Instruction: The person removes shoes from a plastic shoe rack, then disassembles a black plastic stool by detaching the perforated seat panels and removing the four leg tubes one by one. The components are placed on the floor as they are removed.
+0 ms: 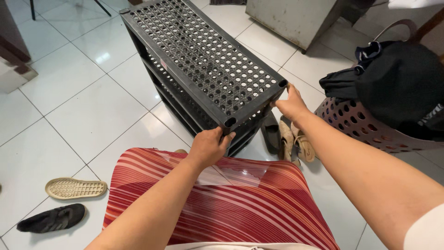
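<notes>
A black plastic shelf rack with perforated tiers stands on the white tiled floor, running away from me. My left hand grips its near left corner post. My right hand grips the near right corner of the top tier. Both arms reach forward over my red striped skirt.
Tan sandals and a dark shoe lie on the floor by the rack's near end. A pink perforated laundry basket heaped with dark clothes stands at right. A beige sole and black shoe lie at lower left. A grey cabinet stands behind.
</notes>
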